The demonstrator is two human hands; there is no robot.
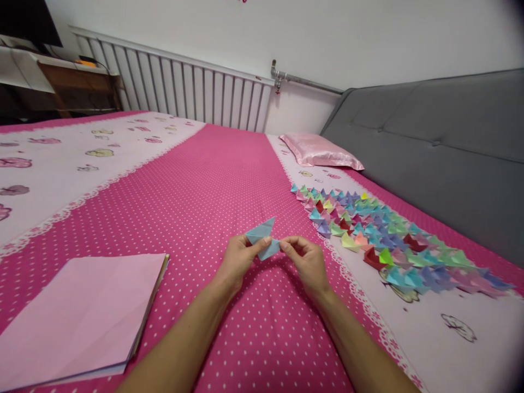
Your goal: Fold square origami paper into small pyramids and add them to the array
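Observation:
A light blue folded paper [261, 233] with pointed corners is held up between my hands, over the pink dotted bedspread. My left hand [239, 259] pinches its left part, thumb on top. The fingertips of my right hand [305, 259] pinch the paper's right corner. To the right, several rows of small folded paper boats [368, 226] in many colours spread over the bed. A stack of paper sheets [90, 305], pink on top, lies to the left of my left forearm.
A pink satin pillow [319, 150] rests near the grey padded headboard [429, 136] on the right. Beyond the bed stands a white radiator [180, 82] with a pipe along the wall. A desk [77, 82] with a dark screen [28, 22] is at the far left.

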